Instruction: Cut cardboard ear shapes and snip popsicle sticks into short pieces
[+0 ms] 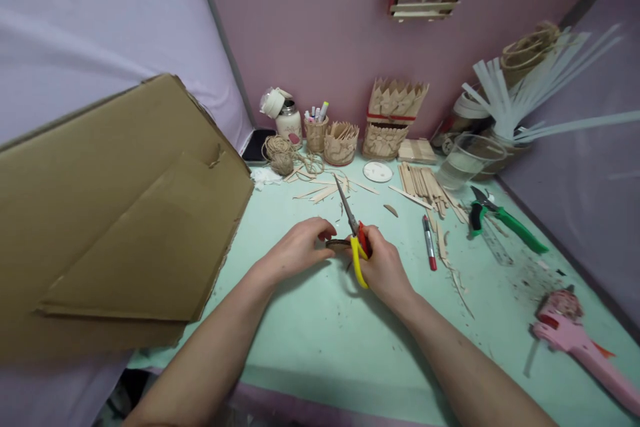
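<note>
My right hand [386, 263] is wrapped round a pair of scissors [346, 203] with a yellow and a red handle loop. Their blades look closed and point away from me, up and to the left. Between my two hands is a small curved brown piece [339, 243] with a dark edge, perhaps cardboard. The fingertips of my left hand [303, 248] pinch its left end, and its right end meets the fingers of my right hand. Just beyond the scissors, a small half-round brown piece [391, 211] lies on the table.
A large cardboard sheet [135, 213] leans at the left. Wooden sticks [423, 185], a red-capped marker [429, 243], green-handled cutters [520, 227] and a pink glue gun [575, 340] lie at the right. A twine ball [281, 157] and a clear water cup [463, 163] stand farther back.
</note>
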Motion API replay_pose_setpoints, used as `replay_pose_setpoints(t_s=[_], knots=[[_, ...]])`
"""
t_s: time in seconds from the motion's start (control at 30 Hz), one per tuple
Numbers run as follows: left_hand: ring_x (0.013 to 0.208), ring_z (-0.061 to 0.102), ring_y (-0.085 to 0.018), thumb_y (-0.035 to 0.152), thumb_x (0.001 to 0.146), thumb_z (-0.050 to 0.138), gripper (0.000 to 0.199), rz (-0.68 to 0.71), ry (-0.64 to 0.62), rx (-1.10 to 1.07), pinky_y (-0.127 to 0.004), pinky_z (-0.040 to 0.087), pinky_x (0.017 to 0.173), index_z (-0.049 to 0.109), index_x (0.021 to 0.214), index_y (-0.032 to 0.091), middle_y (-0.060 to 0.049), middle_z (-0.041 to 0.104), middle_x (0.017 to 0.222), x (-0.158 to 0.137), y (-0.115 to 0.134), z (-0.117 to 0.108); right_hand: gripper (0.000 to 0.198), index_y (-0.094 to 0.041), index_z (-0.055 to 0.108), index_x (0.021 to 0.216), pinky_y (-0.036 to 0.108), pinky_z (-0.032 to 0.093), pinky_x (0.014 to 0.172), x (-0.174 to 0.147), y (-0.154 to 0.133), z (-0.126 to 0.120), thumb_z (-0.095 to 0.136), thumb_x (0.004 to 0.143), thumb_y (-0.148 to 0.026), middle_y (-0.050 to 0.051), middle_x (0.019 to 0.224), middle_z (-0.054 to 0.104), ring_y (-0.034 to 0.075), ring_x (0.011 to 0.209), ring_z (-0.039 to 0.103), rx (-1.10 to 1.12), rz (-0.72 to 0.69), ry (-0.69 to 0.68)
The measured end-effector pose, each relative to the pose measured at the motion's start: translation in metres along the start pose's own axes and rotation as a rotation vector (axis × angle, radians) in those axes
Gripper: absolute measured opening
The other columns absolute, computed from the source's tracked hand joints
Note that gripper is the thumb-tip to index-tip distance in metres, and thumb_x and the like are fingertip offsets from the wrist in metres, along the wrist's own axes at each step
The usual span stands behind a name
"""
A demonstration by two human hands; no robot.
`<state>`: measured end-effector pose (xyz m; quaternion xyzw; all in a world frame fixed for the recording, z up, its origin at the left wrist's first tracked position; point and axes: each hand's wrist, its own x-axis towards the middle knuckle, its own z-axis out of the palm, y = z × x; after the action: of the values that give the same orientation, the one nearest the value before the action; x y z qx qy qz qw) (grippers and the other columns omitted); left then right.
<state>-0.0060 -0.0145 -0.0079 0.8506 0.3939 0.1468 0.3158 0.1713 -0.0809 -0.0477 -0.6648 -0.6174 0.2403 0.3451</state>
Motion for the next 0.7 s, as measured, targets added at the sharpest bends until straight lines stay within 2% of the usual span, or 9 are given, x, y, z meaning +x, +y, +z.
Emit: replay_pose_setpoints(t_s=[0.13, 0.27, 0.43, 0.7], knots=[[0.075, 0.057, -0.016, 0.020, 0.078, 0.054, 0.013, -0.015, -0.054, 0.067, -0.025, 0.040, 0.066, 0.066, 0.081, 0.017, -0.002, 0.065, 0.080, 0.003, -0.001, 0.007, 0.013, -0.025, 0.039, 0.078, 0.025, 0.031, 0.052, 0.002, 0.001, 0.001, 0.052, 0.074, -0.025, -0.004, 0.063, 0.050, 0.016, 0.053, 0.044, -0.028, 0.010, -0.014], [0.076, 0.059, -0.017, 0.021, 0.080, 0.052, 0.016, -0.048, -0.064, 0.114, -0.025, 0.039, 0.066, 0.068, 0.082, 0.018, -0.003, 0.068, 0.081, 0.003, 0.000, 0.013, 0.013, -0.025, 0.041, 0.078, 0.024, 0.030, 0.050, 0.003, 0.001, 0.002, 0.053, 0.072, -0.024, -0.004, 0.062, 0.050, 0.016, 0.052, 0.043, -0.042, 0.021, -0.025], [0.070, 0.056, -0.016, 0.018, 0.078, 0.052, 0.014, -0.028, -0.039, 0.181, -0.026, 0.034, 0.061, 0.066, 0.077, 0.018, -0.002, 0.065, 0.075, 0.001, 0.002, 0.013, 0.013, -0.025, 0.042, 0.080, 0.025, 0.035, 0.054, 0.003, 0.003, -0.007, 0.052, 0.073, -0.022, -0.003, 0.065, 0.055, 0.017, 0.056, 0.049, -0.017, 0.022, -0.036], [0.066, 0.054, -0.015, 0.016, 0.078, 0.052, 0.014, -0.019, -0.031, 0.190, -0.026, 0.033, 0.060, 0.065, 0.077, 0.019, -0.002, 0.064, 0.073, 0.001, 0.000, 0.015, 0.008, -0.024, 0.047, 0.081, 0.027, 0.037, 0.058, 0.005, 0.008, -0.017, 0.052, 0.074, -0.023, -0.001, 0.070, 0.060, 0.018, 0.062, 0.053, -0.002, 0.033, 0.014]])
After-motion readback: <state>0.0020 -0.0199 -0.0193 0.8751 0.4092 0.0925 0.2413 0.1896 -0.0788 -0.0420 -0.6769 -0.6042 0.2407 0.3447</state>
